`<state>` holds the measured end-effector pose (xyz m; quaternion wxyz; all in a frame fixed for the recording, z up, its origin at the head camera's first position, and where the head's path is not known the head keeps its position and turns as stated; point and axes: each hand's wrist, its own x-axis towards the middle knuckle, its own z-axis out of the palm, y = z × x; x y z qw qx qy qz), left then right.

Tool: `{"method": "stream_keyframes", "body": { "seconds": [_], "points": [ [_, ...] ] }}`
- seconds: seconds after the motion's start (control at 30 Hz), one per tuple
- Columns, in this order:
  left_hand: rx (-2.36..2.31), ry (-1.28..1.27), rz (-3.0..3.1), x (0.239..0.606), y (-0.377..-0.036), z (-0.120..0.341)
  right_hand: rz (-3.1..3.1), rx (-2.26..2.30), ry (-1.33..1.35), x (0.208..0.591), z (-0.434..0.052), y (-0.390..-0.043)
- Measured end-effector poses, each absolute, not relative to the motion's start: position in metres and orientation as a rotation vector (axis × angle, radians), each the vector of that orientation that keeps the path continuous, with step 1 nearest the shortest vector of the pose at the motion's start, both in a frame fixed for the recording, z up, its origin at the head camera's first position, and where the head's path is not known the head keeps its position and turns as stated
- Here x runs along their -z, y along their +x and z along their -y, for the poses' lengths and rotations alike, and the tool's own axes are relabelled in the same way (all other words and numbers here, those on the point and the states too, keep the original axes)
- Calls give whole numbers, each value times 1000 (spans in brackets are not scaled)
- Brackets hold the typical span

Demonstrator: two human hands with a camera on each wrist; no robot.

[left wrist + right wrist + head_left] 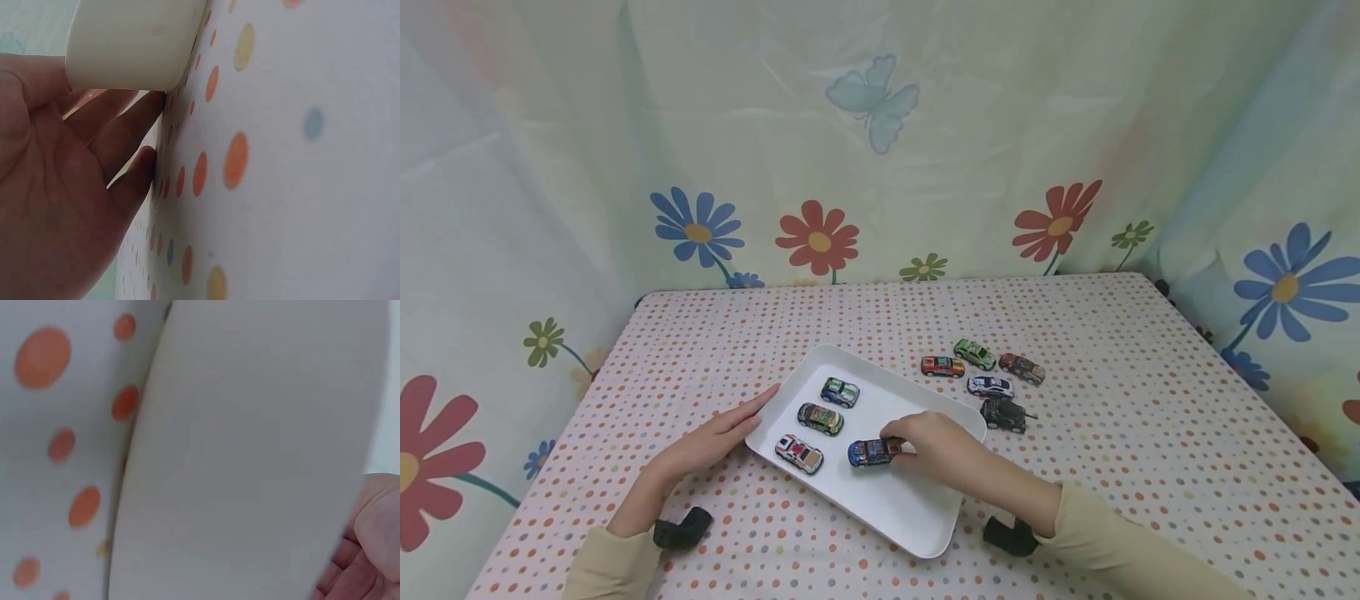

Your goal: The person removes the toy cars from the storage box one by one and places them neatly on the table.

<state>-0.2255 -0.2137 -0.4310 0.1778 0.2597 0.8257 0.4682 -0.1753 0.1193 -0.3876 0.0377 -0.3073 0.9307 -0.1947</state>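
A white tray (917, 521) lies at a slant on the dotted cloth. My right hand (936, 442) reaches over its right part and pinches a blue toy car (868, 452) between thumb and fingers; the car's rear end is partly covered. Along the tray's left side stand a green-and-white toy car (840, 392), a dark green patterned one (820, 418) and a white-and-red one (799, 454). With fingers extended, my left hand (711, 442) touches the tray's left edge. The left wrist view shows those fingers (128, 134) against the tray wall (134, 44). In the right wrist view the tray wall (244, 450) hides most of my hand.
Right of the tray, on the cloth, are a red-and-yellow car (942, 367), a green car (974, 353), a brown car (1022, 368), a white car (990, 386) and a dark tank-like toy (1004, 415) close to the rim. A flowered curtain (962, 167) hangs behind the table.
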Motion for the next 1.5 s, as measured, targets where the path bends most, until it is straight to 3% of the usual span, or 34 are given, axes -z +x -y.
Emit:
{"method": "stream_keyframes", "body": {
  "seconds": [0.4, 0.97, 1.23, 1.5],
  "points": [
    [-1303, 727, -2346, 432, -226, 215, -2966, 723, -724, 371, -153, -184],
    [-1335, 744, -2310, 434, -227, 215, -3168, 820, -423, 357, -240, -193],
    [-1327, 727, -2325, 432, -226, 215, -3309, 756, -211, 402, -305, -220],
    [-1329, 737, -2310, 434, -227, 216, -3303, 728, -133, 420, -348, -219]
  ]
}}
